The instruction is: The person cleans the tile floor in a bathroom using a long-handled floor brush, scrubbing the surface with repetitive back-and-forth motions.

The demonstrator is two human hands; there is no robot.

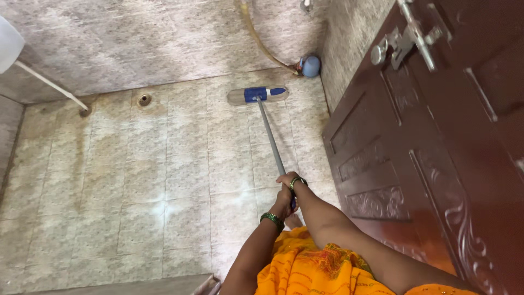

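Note:
A flat mop with a blue head fitting (257, 95) lies pressed on the tiled floor near the far wall. Its grey metal handle (271, 141) runs back toward me. My right hand (287, 181) grips the handle near its top, a green bangle on that wrist. My left hand (283, 203) is closed around the handle just below, with a green bangle on the wrist too. An orange garment (311, 267) shows at the bottom of the view.
A dark brown carved door (436, 164) with a metal latch (415, 35) stands open on the right. A floor drain (144, 99) and a white pipe (52, 84) are at the left. A hose (262, 43) leads to a blue fitting (310, 66) in the corner.

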